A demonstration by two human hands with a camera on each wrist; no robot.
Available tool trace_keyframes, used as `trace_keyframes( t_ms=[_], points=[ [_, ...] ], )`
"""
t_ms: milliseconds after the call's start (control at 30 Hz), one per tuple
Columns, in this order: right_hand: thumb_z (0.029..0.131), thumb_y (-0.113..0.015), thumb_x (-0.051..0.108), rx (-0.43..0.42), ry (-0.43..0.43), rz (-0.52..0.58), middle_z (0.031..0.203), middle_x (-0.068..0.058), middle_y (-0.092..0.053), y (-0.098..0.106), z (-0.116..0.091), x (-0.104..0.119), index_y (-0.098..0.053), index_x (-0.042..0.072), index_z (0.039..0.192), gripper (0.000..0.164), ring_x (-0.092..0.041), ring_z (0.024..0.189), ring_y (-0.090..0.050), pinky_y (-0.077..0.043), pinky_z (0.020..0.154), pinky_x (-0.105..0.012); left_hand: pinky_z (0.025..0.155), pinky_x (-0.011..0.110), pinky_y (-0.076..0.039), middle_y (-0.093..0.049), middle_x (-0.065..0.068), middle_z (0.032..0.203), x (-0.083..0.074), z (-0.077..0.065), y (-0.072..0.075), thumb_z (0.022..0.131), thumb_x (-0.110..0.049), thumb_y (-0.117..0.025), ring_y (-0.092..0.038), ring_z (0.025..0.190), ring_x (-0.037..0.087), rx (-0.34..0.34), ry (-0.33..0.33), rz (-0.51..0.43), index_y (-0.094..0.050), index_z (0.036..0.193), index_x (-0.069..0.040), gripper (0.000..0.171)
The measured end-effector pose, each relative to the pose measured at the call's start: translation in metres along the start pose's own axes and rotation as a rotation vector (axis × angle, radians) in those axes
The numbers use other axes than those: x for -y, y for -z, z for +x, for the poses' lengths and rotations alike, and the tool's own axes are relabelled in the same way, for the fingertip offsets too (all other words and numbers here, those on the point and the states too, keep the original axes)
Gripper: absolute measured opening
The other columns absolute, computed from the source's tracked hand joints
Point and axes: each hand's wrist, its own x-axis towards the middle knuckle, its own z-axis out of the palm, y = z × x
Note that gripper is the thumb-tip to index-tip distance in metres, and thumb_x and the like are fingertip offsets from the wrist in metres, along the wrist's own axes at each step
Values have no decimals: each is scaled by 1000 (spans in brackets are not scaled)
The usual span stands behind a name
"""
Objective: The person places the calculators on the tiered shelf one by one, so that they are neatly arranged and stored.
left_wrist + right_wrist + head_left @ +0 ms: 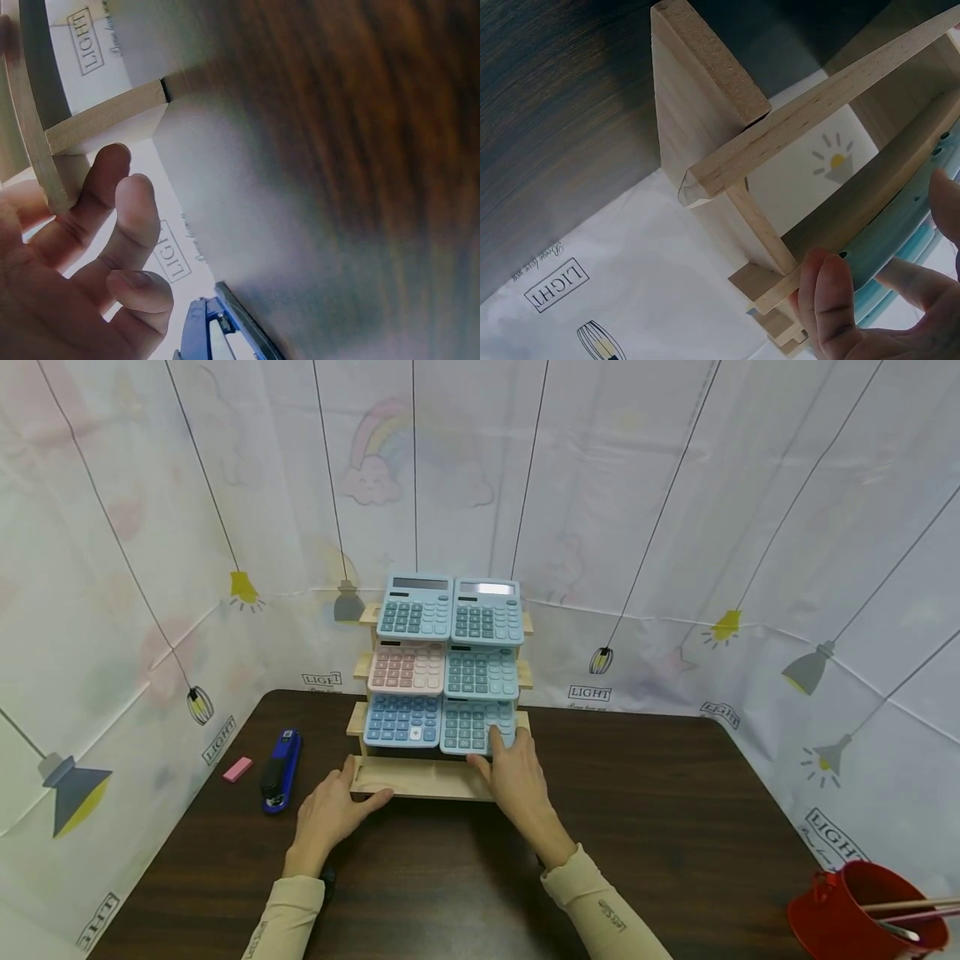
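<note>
A tiered wooden rack (420, 777) stands on the dark table, its bottom board bare. Calculators fill three tiers in pairs: light blue ones (415, 610) on top, a pink one (406, 668) beside a blue-green one (481, 674), and a blue one (401, 722) beside a teal calculator (467, 727) below. My left hand (330, 810) grips the bottom board's left end (37, 142), thumb along its front edge, other fingers loosely bent. My right hand (525, 781) holds the lower right teal calculator (889, 236), index on its keys, thumb at its front edge; outer fingers lie by the shelf's end.
A blue stapler (281, 772) and a pink eraser (237, 769) lie left of the rack. At the front right stands a red bucket (817, 914) with sticks in it. A patterned white curtain (637, 527) encloses the table's back and sides.
</note>
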Motion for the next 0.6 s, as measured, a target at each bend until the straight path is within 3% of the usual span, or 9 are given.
trace_keyframes(
  t_ms=[467, 600],
  points=[
    [91, -70, 45, -1, -4, 12, 109, -31, -54, -1, 5, -2, -61, 5, 131, 57, -36, 90, -55, -53, 58, -46, 56, 30, -37, -61, 22, 125, 0, 1, 1, 78, -85, -56, -51, 73, 22, 1, -4, -9, -26, 160, -7, 116],
    [91, -69, 48, 24, -15, 11, 113, -32, -54, 1, 6, -4, -58, 4, 135, 63, -38, 92, -56, -55, 63, -46, 56, 30, -38, -61, 23, 127, -1, 2, 2, 79, -85, -56, -53, 74, 22, 1, -10, -8, -26, 160, -7, 116]
  ],
)
